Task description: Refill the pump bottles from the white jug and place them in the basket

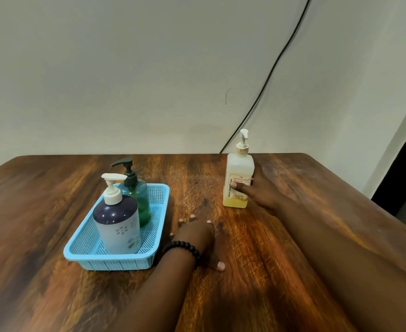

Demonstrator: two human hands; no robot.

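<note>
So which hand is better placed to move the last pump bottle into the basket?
Right. The right hand already grips the translucent bottle, which stands outside the blue basket. The left hand rests flat on the table.

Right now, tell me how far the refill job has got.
Done, by the look of it: the dark blue pump bottle and the green pump bottle stand upright in the blue basket. In hand: the right hand grips the translucent pump bottle, which stands on the table with only a little yellow liquid. The left hand rests flat. Left: filling and basketing it. No white jug shows.
</note>
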